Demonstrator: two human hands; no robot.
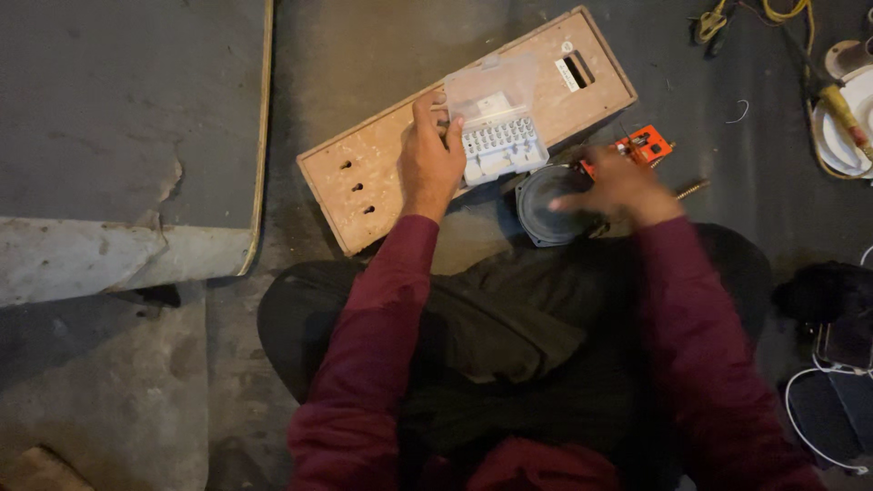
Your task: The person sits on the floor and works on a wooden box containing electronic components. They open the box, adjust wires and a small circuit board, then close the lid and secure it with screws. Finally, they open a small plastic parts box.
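My left hand (430, 155) rests on a long wooden board (382, 173) and grips the side of a clear plastic bit case (498, 127) with its lid up. Rows of small bits show inside the case. My right hand (618, 186), blurred, lies over the edge of a round dark speaker (550, 202) on the floor. Just beyond that hand sits a small orange tool (647, 144), with a screw (691, 189) to its right. I sit cross-legged in dark trousers and maroon sleeves.
A raised concrete slab (118, 136) fills the left side. Yellow wires (782, 14) and a white round fitting (841, 118) lie at the top right. A white cable (809, 409) and dark items sit at the right edge.
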